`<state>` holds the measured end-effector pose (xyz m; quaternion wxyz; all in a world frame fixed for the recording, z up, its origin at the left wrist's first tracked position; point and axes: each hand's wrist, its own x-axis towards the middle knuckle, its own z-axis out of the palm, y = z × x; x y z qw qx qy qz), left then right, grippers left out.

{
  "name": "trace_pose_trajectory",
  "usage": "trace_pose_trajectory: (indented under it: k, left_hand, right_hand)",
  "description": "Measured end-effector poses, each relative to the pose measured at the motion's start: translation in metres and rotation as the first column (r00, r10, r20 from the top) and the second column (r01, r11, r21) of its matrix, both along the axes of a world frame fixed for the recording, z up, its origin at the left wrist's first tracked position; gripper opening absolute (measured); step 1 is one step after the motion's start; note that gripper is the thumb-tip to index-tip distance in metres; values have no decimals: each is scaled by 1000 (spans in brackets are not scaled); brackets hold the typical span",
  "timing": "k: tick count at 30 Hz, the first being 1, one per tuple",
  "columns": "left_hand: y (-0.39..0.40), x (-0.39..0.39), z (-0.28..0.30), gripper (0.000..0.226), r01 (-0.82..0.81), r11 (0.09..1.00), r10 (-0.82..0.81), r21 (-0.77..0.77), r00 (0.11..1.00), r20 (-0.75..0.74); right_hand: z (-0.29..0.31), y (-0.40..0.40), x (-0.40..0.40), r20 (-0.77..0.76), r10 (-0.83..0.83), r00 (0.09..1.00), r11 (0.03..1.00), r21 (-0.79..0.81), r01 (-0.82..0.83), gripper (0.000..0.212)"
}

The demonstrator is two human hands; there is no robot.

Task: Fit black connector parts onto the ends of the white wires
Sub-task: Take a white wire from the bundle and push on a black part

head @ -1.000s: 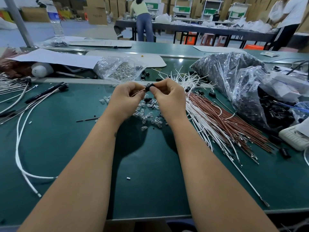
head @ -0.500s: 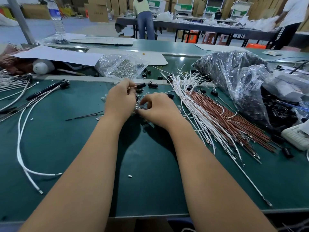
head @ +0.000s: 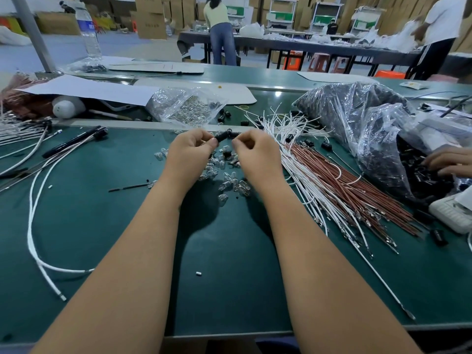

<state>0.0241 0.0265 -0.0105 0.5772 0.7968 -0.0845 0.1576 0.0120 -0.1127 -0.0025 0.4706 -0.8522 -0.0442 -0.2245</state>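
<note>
A green matte surface (head: 229, 277) is seen in a warehouse room; cardboard boxes (head: 150, 16) are stacked behind, and two people stand at a long dark table (head: 319, 46). A water bottle (head: 88, 29) stands upright at the far left.

White wires (head: 304, 172) and red-brown wires (head: 357, 185) are fanned out right of centre, thin, with metal tips. Small clear glass bulbs (head: 229, 180) are scattered between the forearms. A crinkled clear bag (head: 189, 106) of shiny parts lies behind them. A larger glossy bag (head: 357, 118) of black parts is on the right, and another person's hand (head: 449, 162) rests by it. Long white cables (head: 33, 226) curve at the left.

A black connector (head: 224, 135), short and cylindrical, is held above the bulbs between both hands. It is pinched at its left end by the curled fingers of the left hand (head: 190, 152). The right hand (head: 258, 152) has its fingers curled at the connector's right end; whether they grip it or a wire cannot be told.
</note>
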Motion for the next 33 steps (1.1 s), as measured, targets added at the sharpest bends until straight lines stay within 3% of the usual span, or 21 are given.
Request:
trace_pose_trajectory:
  k: [3,6,21,33]
  left_hand:
    - [1,-2,2,17,45,997,-47,-57,998,-31]
    - [1,-2,2,18,66,996,-68,-60,997,-43]
    - [0,-2,3,16,81,996,-82,-24,996,-34]
    - [-1,-2,3,18,59,998,-60,-11,997,-43]
  right_hand:
    - [5,-8,1,-35,66,997,921,387,-48,16]
    - [5,-9,0,-20,134,991,851,514,-105,17]
    - [10,-9,-4,-19,230,973,794,583,-176,19]
    - [11,-10,-5,-62,217,974,813,564,-145,19]
